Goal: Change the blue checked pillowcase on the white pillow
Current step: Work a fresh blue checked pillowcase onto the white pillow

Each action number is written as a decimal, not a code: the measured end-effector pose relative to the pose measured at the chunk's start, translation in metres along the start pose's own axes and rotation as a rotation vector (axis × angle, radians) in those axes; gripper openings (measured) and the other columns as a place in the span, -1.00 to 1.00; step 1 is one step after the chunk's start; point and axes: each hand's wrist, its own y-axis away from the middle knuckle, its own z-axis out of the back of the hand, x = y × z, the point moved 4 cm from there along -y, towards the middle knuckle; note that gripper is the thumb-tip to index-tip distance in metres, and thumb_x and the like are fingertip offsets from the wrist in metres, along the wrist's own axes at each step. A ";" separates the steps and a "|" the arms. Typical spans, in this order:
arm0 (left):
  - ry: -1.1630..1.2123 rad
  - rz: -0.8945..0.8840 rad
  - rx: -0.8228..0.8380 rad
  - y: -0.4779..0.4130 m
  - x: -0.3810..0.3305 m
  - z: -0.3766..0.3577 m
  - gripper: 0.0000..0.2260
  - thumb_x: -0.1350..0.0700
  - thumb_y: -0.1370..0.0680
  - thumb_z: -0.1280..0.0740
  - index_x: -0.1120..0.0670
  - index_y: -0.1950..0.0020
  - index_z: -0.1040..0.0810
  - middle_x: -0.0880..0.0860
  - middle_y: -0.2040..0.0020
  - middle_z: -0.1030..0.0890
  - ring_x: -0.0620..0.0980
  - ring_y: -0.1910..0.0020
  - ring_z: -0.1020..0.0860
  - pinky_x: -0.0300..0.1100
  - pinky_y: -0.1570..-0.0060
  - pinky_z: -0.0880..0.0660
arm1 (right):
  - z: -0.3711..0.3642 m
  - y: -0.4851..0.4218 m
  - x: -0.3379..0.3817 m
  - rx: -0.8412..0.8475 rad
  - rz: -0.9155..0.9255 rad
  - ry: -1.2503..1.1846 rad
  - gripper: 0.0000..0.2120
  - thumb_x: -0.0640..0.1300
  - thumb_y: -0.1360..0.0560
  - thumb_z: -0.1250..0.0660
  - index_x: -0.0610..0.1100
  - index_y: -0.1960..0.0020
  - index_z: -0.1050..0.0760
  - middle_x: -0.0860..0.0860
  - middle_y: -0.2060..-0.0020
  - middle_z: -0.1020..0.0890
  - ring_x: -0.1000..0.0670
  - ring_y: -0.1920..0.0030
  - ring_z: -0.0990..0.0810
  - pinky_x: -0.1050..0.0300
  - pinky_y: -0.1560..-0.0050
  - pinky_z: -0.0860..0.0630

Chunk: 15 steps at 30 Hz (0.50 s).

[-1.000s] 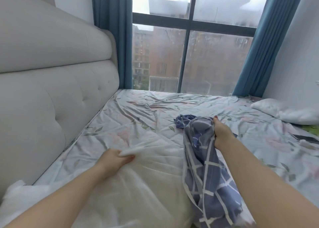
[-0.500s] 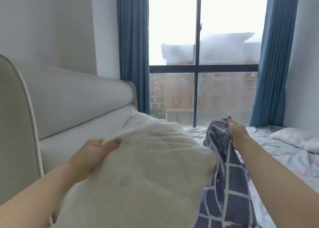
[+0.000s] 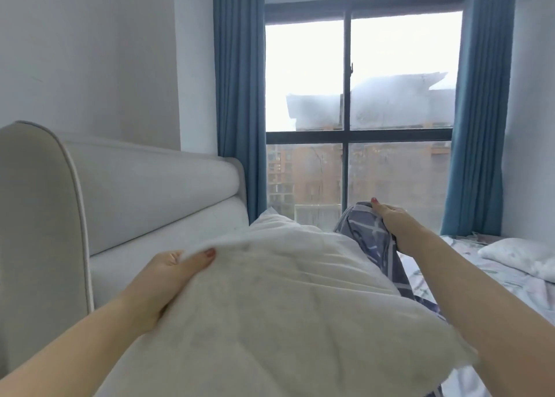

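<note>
Our left hand (image 3: 168,279) grip pinched white pillow (image 3: 270,312) edge; right hand (image 3: 390,216) grip clutched blue checked pillowcase (image 3: 368,240). Both seemed soft, light; grab corners.

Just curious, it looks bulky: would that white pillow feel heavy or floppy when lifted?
Probably light: the left hand holds the white pillow up by one edge. Likely soft but springy: it creases at the grip yet barely droops.

The scene is viewed from head height, close above a soft white pillow (image 3: 270,306), facing a dark-framed window (image 3: 345,135)
</note>
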 end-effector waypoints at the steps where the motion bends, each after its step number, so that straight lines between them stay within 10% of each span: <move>1: 0.015 0.009 -0.008 -0.005 0.005 -0.008 -0.70 -0.04 -0.48 -0.45 0.17 0.30 -0.66 0.26 0.24 -0.68 0.14 0.36 -0.63 -0.10 0.32 -0.58 | -0.003 -0.001 -0.002 0.018 -0.001 0.029 -0.66 0.09 -0.64 -0.18 -0.01 -0.02 -0.71 -0.20 0.05 -0.49 -0.18 0.19 -0.46 0.13 0.36 -0.53; 15: 0.191 -0.047 0.114 0.016 -0.075 -0.072 -0.68 -0.08 -0.52 -0.42 0.16 -0.05 -0.67 0.15 0.06 -0.72 0.08 0.14 -0.70 -0.09 0.16 -0.62 | 0.018 0.011 0.128 -0.044 0.183 0.087 -0.63 0.09 -0.63 -0.20 -0.13 -0.20 -0.60 -0.13 0.15 -0.60 -0.13 0.13 -0.56 0.13 0.24 -0.50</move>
